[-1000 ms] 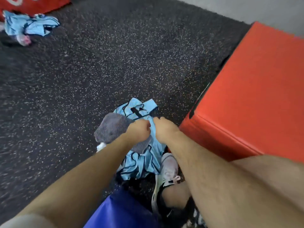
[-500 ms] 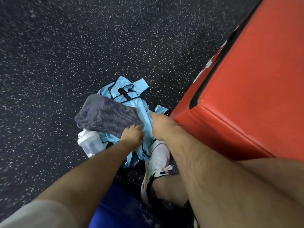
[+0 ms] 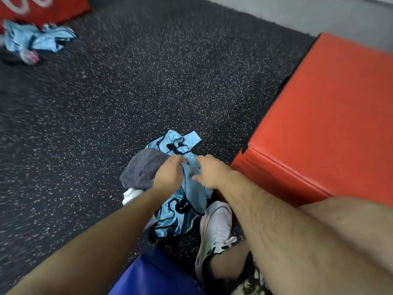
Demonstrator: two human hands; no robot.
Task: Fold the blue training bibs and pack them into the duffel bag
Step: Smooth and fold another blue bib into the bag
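Since half a second ago the left hand (image 3: 168, 175) has come up from the grey towel's (image 3: 144, 169) lower edge to meet the right hand (image 3: 209, 173) at centre frame. Each hand grasps the light-blue bib (image 3: 191, 201), which trails down to the speckled floor (image 3: 148, 92) beside a white shoe (image 3: 214, 226). A second bib heap (image 3: 36, 39) lies at upper left, and a red box (image 3: 329, 124) stands at right.

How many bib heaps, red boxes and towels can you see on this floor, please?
Bib heaps: 2
Red boxes: 2
Towel: 1
Total: 5
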